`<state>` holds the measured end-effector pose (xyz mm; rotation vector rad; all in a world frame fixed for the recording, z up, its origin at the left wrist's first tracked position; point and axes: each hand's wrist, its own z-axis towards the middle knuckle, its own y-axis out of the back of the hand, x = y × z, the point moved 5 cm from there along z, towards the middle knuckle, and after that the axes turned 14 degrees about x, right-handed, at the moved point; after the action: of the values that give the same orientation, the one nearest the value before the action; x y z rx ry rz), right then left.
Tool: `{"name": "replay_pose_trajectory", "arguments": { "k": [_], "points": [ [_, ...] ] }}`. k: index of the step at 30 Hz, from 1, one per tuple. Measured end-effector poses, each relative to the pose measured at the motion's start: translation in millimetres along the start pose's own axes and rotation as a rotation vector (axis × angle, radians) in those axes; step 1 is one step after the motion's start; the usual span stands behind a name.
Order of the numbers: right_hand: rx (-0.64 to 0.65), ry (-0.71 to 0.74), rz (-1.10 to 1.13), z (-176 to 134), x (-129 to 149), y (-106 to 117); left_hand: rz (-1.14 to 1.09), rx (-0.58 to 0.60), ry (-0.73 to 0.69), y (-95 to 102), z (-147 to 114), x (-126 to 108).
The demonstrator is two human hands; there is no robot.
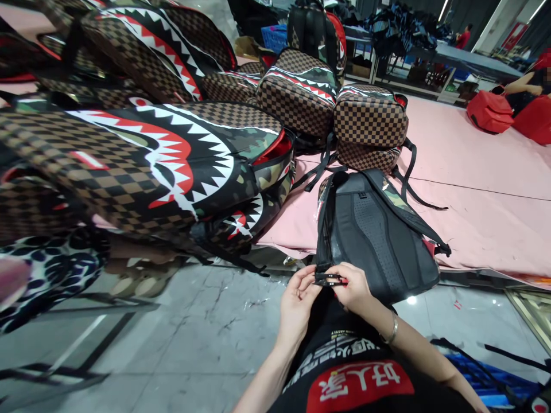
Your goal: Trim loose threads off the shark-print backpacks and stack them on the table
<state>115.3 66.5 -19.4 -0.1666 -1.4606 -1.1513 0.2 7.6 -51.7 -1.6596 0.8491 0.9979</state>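
Note:
A black backpack point(383, 235) lies back-panel up on the edge of the pink table, close in front of me. At its lower left corner my left hand point(299, 292) pinches the black strap point(323, 269) near its buckle. My right hand point(350, 287) meets it there, fingers closed on a small black tool point(334, 280) with a bit of red, which looks like thread snips. The hands are almost touching, and the fingers partly hide the strap end and the tool.
Checkered shark-mouth backpacks point(181, 155) are heaped along the left of the pink table point(482, 195). More checkered bags point(370, 117) stand behind the black one. Red bags point(489, 112) lie at far right beside another person. A blue crate point(486, 378) sits on the floor at lower right.

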Motion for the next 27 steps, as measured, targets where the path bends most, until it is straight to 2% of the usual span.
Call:
{"name": "replay_pose_trajectory", "arguments": {
  "k": [5,9,11,15,17,21,27],
  "points": [
    [-0.007,-0.12,0.014,1,8,-5,0.199,-0.118,-0.115,-2.0,-6,-7],
    [-0.013,-0.216,0.061,4,8,-11,0.227,-0.128,-0.128,-1.0,-10,-1],
    [-0.063,-0.253,0.196,3,4,-13,0.214,-0.12,-0.117,-0.4,-10,1],
    [-0.217,-0.35,0.665,-3,-12,-18,0.144,-0.086,-0.104,-1.2,-6,-1],
    [-0.262,-0.381,0.793,-6,-19,-19,0.101,-0.062,-0.104,-1.6,-4,-3],
    [-0.228,-0.381,0.843,-8,-21,-18,0.088,-0.068,-0.148,2.2,-2,-3],
    [-0.187,-0.363,0.81,-6,-10,-18,0.279,-0.118,-0.123,9.7,-5,0]
  ]
}}
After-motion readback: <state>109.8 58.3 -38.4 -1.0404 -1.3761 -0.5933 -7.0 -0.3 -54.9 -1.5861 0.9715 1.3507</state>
